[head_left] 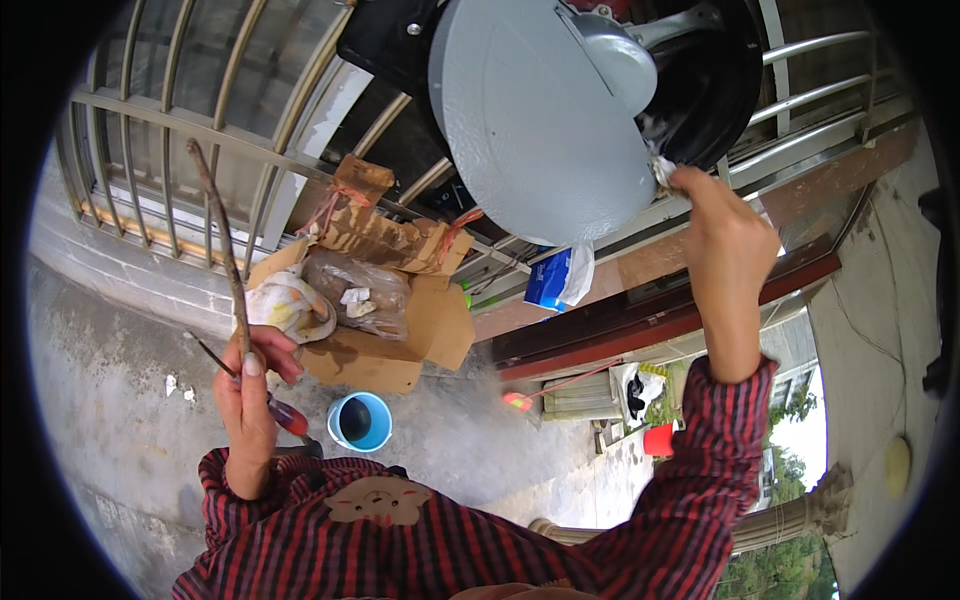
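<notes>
My left hand (252,400) is closed around a thin wooden stick (222,220) that points up and away. A screwdriver (287,414) with a red and purple handle is also in that hand, its dark shaft sticking out to the left. At the far right, my right hand (735,245) pinches a crumpled white tissue (662,170). It holds this against the edge of a round grey metal cover (540,130), where a black inner part (705,105) lies exposed. A rounded grey housing (615,65) sits at the top of the cover.
An open cardboard box (440,320) holds plastic wrapping (365,285) and a stained cloth (285,305). A light-blue bucket (360,421) with dark contents stands on the concrete floor. A blue tissue pack (550,278) lies below the cover. Metal window bars (175,90) run behind; a red bucket (658,440) stands farther right.
</notes>
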